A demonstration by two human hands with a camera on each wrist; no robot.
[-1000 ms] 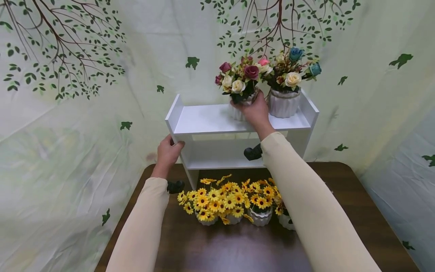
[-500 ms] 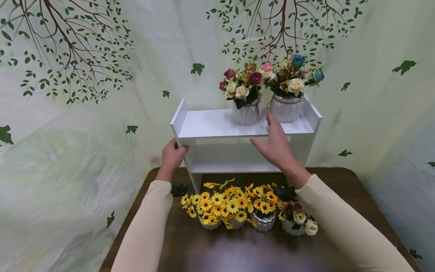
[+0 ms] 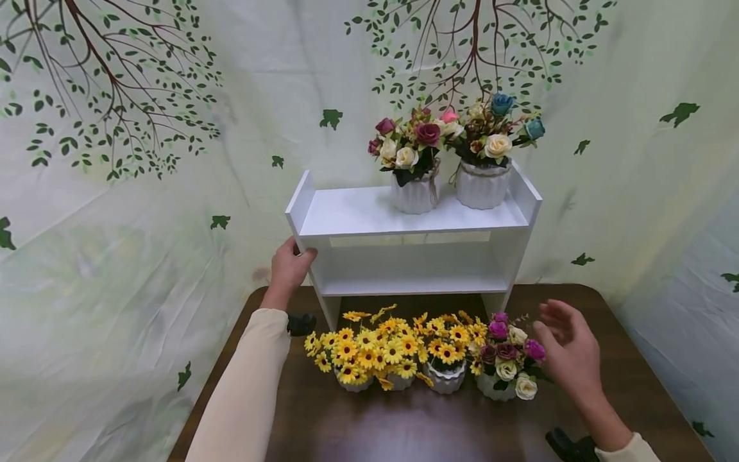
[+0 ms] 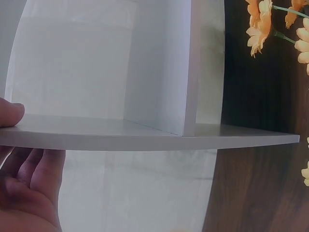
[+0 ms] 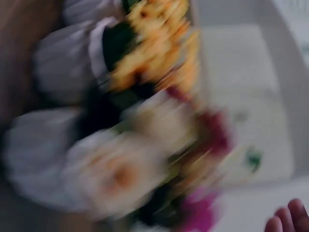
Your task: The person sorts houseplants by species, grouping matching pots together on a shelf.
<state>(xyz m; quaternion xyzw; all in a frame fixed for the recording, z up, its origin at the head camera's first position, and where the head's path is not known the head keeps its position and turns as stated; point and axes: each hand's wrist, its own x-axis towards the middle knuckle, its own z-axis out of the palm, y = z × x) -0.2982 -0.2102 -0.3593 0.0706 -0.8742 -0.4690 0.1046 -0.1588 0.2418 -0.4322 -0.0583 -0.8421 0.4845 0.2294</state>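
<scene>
My left hand (image 3: 290, 264) grips the left side panel of a white two-tier shelf (image 3: 352, 212). In the left wrist view the thumb lies on one face of the panel (image 4: 145, 141) and the fingers on the other. My right hand (image 3: 571, 350), fingers loosely bent and holding nothing, is just right of a white pot of purple and cream roses (image 3: 507, 369) on the table. On the shelf's top board stand two white pots: one with dark red and cream roses (image 3: 416, 192), one with blue and cream roses (image 3: 484, 186). The right wrist view is blurred.
Left of the rose pot, several white pots of yellow daisies (image 3: 375, 350) stand in a row before the shelf on the dark brown table (image 3: 358, 430). A pale cloth backdrop (image 3: 254, 115) with printed leaves hangs close behind.
My right hand has let go of the dark red rose pot on the top board and moved down and right, beside the purple rose pot. The left hand keeps its grip on the panel.
</scene>
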